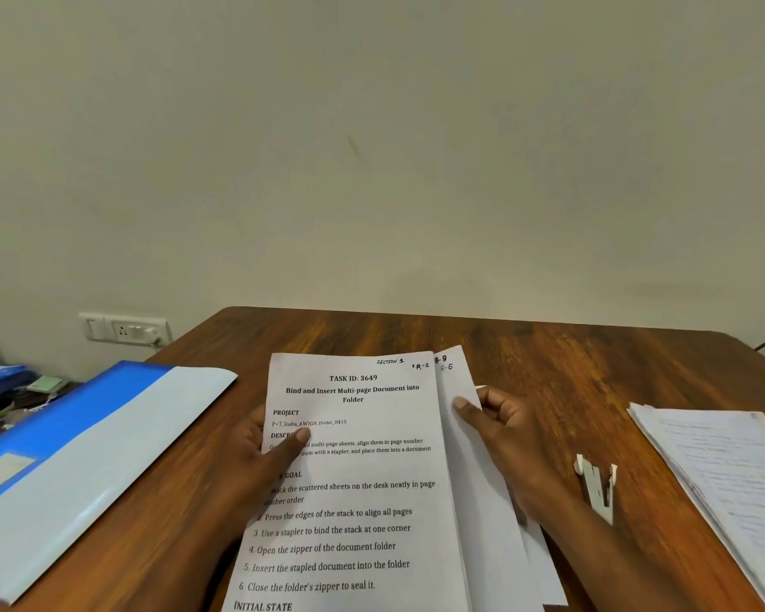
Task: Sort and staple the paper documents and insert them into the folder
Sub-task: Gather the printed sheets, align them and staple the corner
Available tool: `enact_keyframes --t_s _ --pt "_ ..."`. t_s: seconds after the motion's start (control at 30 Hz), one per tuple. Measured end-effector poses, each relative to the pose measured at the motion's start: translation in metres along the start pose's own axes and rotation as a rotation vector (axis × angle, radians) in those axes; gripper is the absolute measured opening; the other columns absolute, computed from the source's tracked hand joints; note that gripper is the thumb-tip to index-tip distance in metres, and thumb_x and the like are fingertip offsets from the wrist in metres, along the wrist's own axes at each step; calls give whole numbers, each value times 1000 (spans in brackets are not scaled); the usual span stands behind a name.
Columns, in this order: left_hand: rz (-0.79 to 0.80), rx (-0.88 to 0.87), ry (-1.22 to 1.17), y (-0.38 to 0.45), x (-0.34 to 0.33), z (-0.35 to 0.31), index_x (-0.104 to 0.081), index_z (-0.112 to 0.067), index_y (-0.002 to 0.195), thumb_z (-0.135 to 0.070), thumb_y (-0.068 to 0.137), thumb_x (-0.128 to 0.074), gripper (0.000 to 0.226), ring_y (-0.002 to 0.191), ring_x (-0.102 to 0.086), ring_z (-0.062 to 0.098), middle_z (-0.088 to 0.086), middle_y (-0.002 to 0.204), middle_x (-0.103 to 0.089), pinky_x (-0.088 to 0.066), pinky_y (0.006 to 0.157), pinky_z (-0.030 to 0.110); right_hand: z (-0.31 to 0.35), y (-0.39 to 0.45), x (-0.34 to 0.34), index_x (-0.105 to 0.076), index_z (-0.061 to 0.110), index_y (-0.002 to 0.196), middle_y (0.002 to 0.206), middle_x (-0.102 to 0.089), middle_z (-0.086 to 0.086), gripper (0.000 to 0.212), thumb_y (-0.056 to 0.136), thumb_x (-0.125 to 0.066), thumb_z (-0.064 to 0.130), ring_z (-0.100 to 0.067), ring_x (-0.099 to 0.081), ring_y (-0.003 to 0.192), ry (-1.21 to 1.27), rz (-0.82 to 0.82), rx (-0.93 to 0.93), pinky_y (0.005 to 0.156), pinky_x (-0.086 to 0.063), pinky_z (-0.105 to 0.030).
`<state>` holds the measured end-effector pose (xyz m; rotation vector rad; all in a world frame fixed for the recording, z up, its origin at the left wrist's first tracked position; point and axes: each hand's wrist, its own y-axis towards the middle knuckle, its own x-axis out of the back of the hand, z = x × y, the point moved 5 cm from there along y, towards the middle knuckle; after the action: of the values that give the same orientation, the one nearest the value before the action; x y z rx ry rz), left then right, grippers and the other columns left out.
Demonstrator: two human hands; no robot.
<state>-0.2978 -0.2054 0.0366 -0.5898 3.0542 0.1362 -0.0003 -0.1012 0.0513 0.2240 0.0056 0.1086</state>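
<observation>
Wooden desk, cream wall | left hand pinches printed sheet | right hand grips under-sheets

On a wooden table, the left hand holds a printed sheet, thumb on top. The right hand pinches the sheets behind. A white stapler lies just right, a paper stack beyond it, a blue folder at left.
</observation>
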Motion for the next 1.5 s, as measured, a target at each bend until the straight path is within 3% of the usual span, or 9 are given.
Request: enact_keyframes --t_s 0.17,0.3,0.53,0.67,0.8,0.93,1.07,1.3,1.5 --pt "41 -2 -45 -3 -5 -3 -61 -6 123 -9 97 -68 27 75 -79 37 20 100 -79 -62 53 37 4 -8 -15 -68 10 132 119 -78 5 30 104 -59 9 -10 -72 113 -26 78 74 96 -57 -24" --pt "46 -13 -58 -5 -8 -4 -60 -7 124 -9 97 -67 28 79 -79 38 21 104 -79 -62 55 38 15 -19 -28 -74 9 118 110 -80 -3 27 105 -51 5 -14 -75 103 111 125 79 80 -56 -17" --pt "24 -52 -18 -6 -13 0 -60 -5 126 -9 98 -67 29 84 -78 40 18 104 -79 -65 62 46 17 -31 -39 -71 10 107 103 -76 -16 33 100 -58 39 -30 -71 97 137 142 99 85 -57 -43" --pt "26 -38 -18 -7 -15 0 -61 -8 125 -10 98 -67 27 85 -78 40 17 105 -80 -65 61 44 15 -31 -43 -70 22 117 105 -80 -6 16 101 -67 24 -32 -77 95 71 163 118 86 -60 -62" --pt "47 -32 -30 -8 -18 0 -61 -8 125 -10 99 -66 27 82 -79 38 21 109 -78 -65 64 49 10 -29 -42 -69 24 115 102 -81 0 21 101 -65 9 -24 -79 90 2 109 119 81 -62 -58" --pt "18 -68 7 -10 -20 -2 -60 -10 123 -9 96 -71 30 61 -75 16 17 107 -79 -56 47 27 6 -27 -39 -68 24 117 101 -81 -2 25 101 -63 6 -26 -79 90 55 90 94 80 -64 -50" --pt "-12 -65 27 -6 -15 -1 -52 -29 136 -35 81 -89 66 102 -77 26 4 122 -75 -63 85 53 9 -27 -36 -68 20 120 101 -81 -8 26 100 -62 4 -30 -78 91 200 80 31 80 -64 -45" --pt "157 75 -151 -8 -23 5 -61 -7 130 -14 91 -74 42 96 -76 46 21 113 -77 -65 77 56 7 -24 -32 -64 11 125 107 -79 -16 28 98 -64 3 -34 -77 95 342 67 -55 85 -62 -49" --pt "186 168 -147 -7 -21 13 -65 2 126 -7 85 -77 43 100 -73 52 28 113 -75 -58 89 66 2 -24 -37 -67 16 125 114 -79 -6 25 104 -58 6 -30 -76 105 234 95 -43 95 -59 -50"
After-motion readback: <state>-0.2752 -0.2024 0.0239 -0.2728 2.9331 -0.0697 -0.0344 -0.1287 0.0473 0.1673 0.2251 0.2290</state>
